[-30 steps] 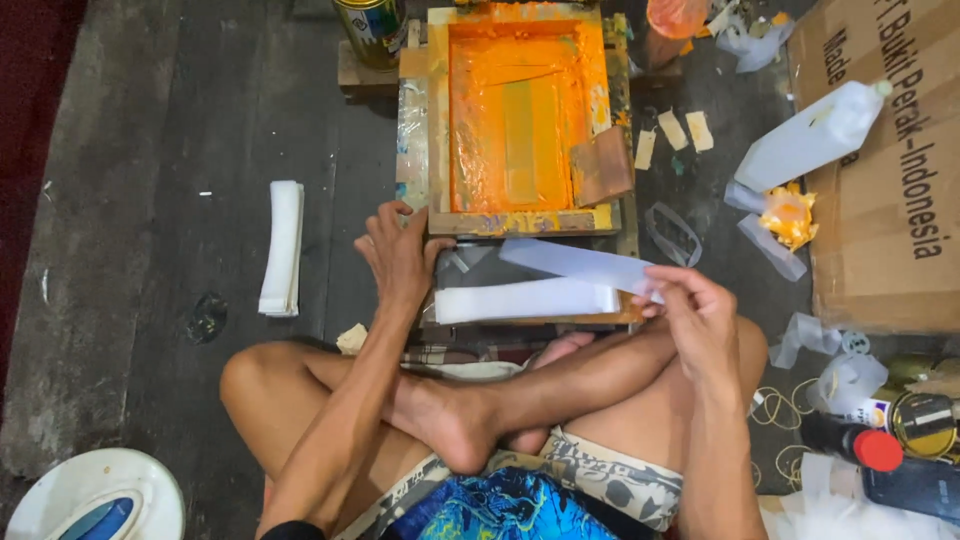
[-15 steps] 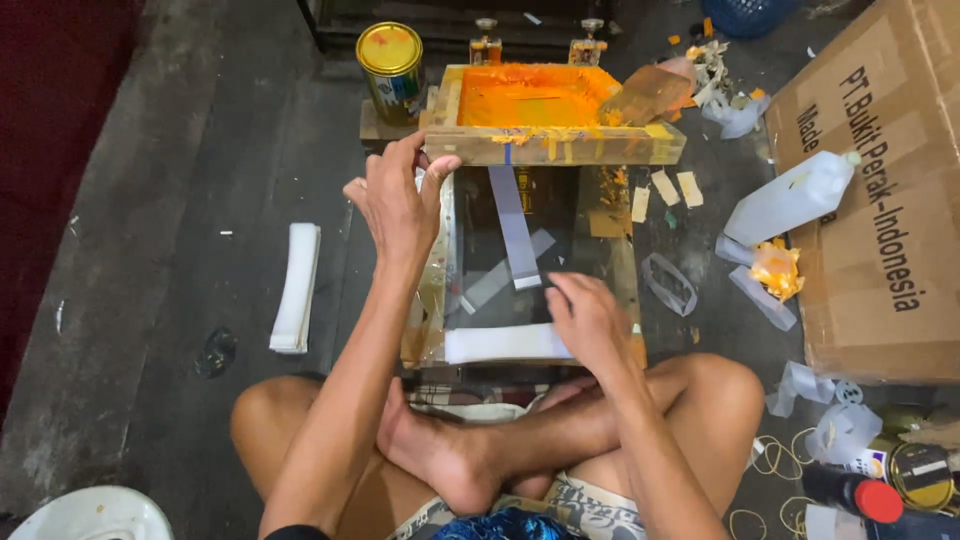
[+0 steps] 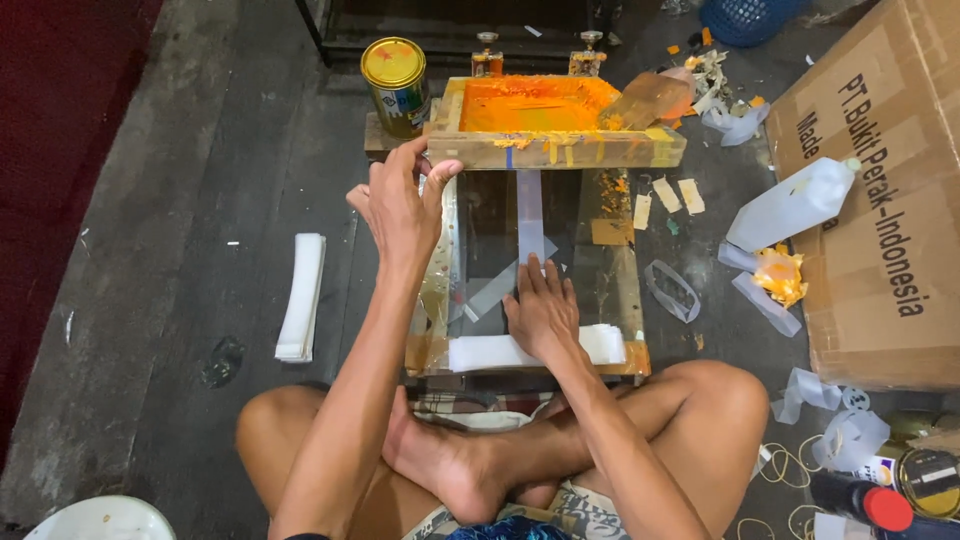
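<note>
The left hand (image 3: 402, 205) grips the near edge of the wooden frame (image 3: 556, 150), tilted up and smeared with orange ink. The right hand (image 3: 541, 308) lies flat, fingers spread, on a clear strip (image 3: 529, 212) on the glass board (image 3: 480, 300) beneath, just above a stack of white strips (image 3: 480, 352).

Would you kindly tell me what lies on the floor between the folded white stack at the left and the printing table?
In the head view, only bare dark floor lies between the white stack and the printing table; the left forearm passes above that stretch.

Left hand (image 3: 400, 205) gripping, right (image 3: 542, 310) flat
</note>
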